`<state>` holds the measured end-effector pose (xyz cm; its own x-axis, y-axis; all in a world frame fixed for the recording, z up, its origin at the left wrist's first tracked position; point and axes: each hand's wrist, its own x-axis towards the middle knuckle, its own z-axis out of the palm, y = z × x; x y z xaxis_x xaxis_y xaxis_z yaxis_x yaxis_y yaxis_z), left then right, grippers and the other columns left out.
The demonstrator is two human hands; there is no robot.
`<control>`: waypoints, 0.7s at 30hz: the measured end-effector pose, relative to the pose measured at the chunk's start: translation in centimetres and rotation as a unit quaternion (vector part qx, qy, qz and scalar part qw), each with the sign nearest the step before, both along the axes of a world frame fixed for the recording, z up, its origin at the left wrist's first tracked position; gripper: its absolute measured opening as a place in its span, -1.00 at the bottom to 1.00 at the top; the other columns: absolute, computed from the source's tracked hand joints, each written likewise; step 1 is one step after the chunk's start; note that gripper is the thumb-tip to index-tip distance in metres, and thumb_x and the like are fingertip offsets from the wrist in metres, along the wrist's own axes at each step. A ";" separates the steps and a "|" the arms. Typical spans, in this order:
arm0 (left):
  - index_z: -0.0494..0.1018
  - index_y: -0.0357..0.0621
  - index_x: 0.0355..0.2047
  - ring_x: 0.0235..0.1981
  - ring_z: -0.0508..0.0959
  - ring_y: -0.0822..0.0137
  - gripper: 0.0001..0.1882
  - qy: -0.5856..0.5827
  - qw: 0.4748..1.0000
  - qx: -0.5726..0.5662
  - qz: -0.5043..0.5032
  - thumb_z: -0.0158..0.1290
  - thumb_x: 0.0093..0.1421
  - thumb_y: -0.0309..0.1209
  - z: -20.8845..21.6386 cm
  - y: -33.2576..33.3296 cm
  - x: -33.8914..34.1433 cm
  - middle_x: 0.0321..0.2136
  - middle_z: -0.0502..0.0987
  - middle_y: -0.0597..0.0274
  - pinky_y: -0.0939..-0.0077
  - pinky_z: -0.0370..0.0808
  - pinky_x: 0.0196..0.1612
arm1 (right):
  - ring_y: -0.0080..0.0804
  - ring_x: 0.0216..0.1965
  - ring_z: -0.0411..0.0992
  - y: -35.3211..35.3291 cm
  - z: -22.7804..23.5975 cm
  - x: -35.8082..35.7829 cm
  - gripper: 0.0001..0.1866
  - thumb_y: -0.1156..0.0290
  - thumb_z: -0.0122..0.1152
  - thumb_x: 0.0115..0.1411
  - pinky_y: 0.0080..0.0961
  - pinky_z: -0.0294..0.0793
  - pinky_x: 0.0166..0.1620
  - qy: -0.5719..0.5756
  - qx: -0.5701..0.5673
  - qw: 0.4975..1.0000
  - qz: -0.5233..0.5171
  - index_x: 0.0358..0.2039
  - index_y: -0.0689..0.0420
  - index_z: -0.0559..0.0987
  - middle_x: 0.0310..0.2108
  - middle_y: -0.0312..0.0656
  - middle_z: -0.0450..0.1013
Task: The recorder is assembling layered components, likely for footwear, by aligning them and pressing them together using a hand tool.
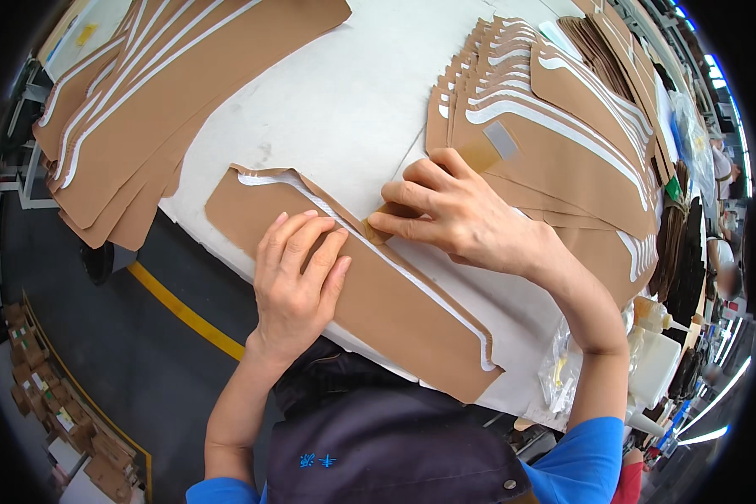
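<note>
A long brown cut piece [395, 311] with a white curved stripe lies flat near the front edge of the white table [344, 101]. My left hand [298, 277] rests flat on it, fingers together, pressing it down. My right hand [445, 210] pinches a small brown strip [380, 220] against the piece's white stripe, just right of my left fingertips. A fanned stack of the same brown pieces [554, 126] lies just beyond my right hand, its top piece bearing a small grey patch [501, 139].
Another stack of brown striped pieces [151, 92] overhangs the table's far left. Clear plastic bags [559, 370] and white bottles [655, 361] sit at the right. Darker stacks [680, 244] line the far right. Below left are a dark floor with a yellow line [185, 312] and boxes [59, 412].
</note>
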<state>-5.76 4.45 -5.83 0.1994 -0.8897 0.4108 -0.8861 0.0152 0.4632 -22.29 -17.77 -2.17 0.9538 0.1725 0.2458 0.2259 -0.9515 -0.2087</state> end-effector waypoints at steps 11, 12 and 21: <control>0.63 -0.21 0.01 0.19 0.53 0.02 -0.66 0.009 1.000 0.003 -0.002 0.29 0.21 -0.48 0.1 -0.2 0.4 0.07 0.57 0.13 -0.05 0.46 0.30 | -0.30 -0.02 0.41 -1.9 -0.8 5.1 -0.53 0.53 0.32 0.08 -0.31 0.37 0.04 -0.010 0.019 1.000 0.000 0.05 -0.05 0.69 -0.02 -0.29 0.47; 0.63 -0.21 0.01 0.19 0.53 0.02 -0.66 0.010 1.000 0.002 0.000 0.29 0.21 -0.48 0.1 -0.1 0.5 0.07 0.57 0.13 -0.05 0.46 0.30 | -0.30 -0.02 0.41 -2.0 -0.9 5.3 -0.50 0.57 0.34 0.05 -0.31 0.38 0.04 -0.007 0.023 1.000 -0.007 0.05 -0.07 0.69 -0.03 -0.30 0.48; 0.59 -0.34 0.09 0.21 0.52 0.00 -0.59 0.019 0.999 -0.003 0.033 0.27 0.23 -0.50 0.2 -0.4 3.0 0.14 0.56 0.04 0.09 0.49 0.23 | -0.25 -0.03 0.43 -0.6 0.5 3.0 -0.41 0.63 0.33 -0.02 -0.27 0.38 0.06 0.033 0.050 0.997 -0.043 0.08 -0.05 0.67 -0.05 -0.28 0.50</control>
<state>-2.73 4.01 -5.62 0.2724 -0.8720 0.4066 -0.8671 -0.0393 0.4966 -19.32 -18.34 -1.67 0.9787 0.0667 0.1940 0.1265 -0.9406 -0.3149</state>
